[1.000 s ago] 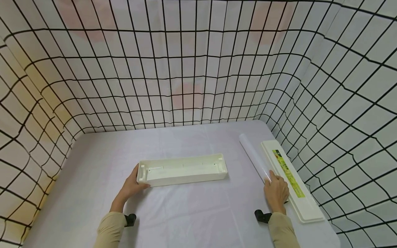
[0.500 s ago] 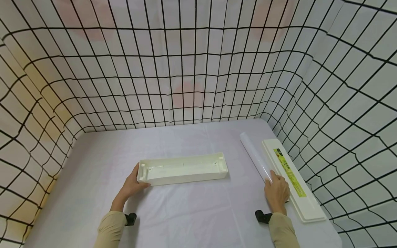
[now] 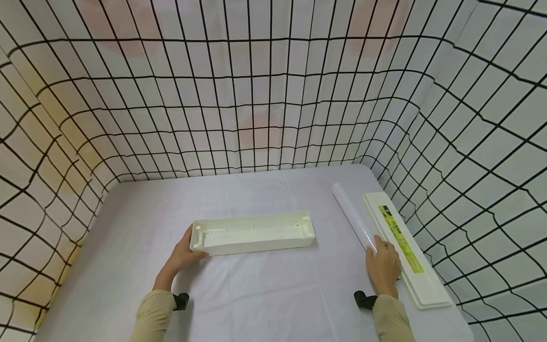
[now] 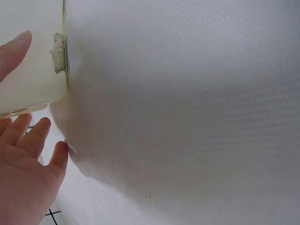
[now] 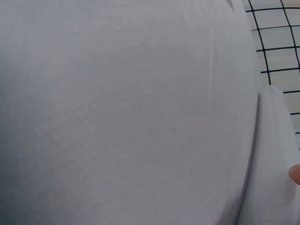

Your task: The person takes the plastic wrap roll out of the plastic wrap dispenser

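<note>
A long white plastic box (image 3: pixel 254 232), open at the top, lies across the middle of the table in the head view. My left hand (image 3: pixel 182 254) holds its left end, the thumb on the near side and the fingers round the end. In the left wrist view, the box's side (image 4: pixel 28 70) has a rough grey patch by one edge. To the right, my right hand (image 3: pixel 383 267) grips the near end of a roll of clear plastic wrap (image 3: pixel 352 213), which lies slanted on the table. Most of that roll (image 5: pixel 269 164) is cut off in the right wrist view.
Just right of the roll lies a long white lid (image 3: pixel 427 287) with a yellow-green label (image 3: pixel 399 237). A black wire mesh (image 3: pixel 256 104) rises behind the table and at both sides. White cloth (image 3: pixel 256 294) covers the table.
The view has shifted very slightly. Both hands stay where they are, on the box and on the roll.
</note>
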Available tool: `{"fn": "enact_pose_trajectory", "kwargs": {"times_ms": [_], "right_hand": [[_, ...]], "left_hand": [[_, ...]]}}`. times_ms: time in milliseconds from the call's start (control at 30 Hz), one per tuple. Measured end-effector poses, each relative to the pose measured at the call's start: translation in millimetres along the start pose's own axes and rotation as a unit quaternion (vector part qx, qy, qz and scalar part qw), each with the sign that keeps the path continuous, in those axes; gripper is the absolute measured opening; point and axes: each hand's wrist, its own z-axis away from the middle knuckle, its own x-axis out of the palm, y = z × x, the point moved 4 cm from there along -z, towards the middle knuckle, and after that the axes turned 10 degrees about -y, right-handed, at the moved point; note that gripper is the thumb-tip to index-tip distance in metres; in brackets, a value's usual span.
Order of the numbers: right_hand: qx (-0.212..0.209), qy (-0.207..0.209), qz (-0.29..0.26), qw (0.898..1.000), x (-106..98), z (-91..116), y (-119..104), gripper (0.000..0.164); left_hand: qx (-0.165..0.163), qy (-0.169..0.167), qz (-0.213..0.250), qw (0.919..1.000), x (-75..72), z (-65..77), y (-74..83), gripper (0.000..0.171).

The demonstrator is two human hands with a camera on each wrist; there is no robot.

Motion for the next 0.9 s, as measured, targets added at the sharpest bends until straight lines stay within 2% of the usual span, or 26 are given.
{"fn": "enact_pose_trajectory", "kwargs": {"times_ms": [233,433,633,767,900], "right_hand": [[-0.045,0.026,-0.001,0.999,-2.1,-4.3,-12.0,0.044],[-0.107,-0.004,-0.046,0.993,0.8,-14.0,-39.0,0.046],[-0.220,-0.049,-0.082,0.971,9.8,-22.0,-74.2,0.047],[-0.272,-0.061,-0.076,0.957,14.3,-24.5,-85.7,0.048],[-0.315,-0.086,-0.057,0.943,21.5,-25.7,-91.8,0.052]], "left_hand": [[-0.007,0.005,-0.003,1.0000,-3.2,4.9,-3.8,0.106],[-0.014,0.011,-0.008,0.9998,-8.0,12.9,-10.5,0.105],[-0.020,0.016,-0.010,0.9996,-13.1,20.9,-14.2,0.104],[-0.025,0.009,-0.026,0.9993,-11.9,20.9,-9.6,0.103],[-0.025,0.007,-0.061,0.9978,-12.5,22.4,-3.0,0.100]]}}
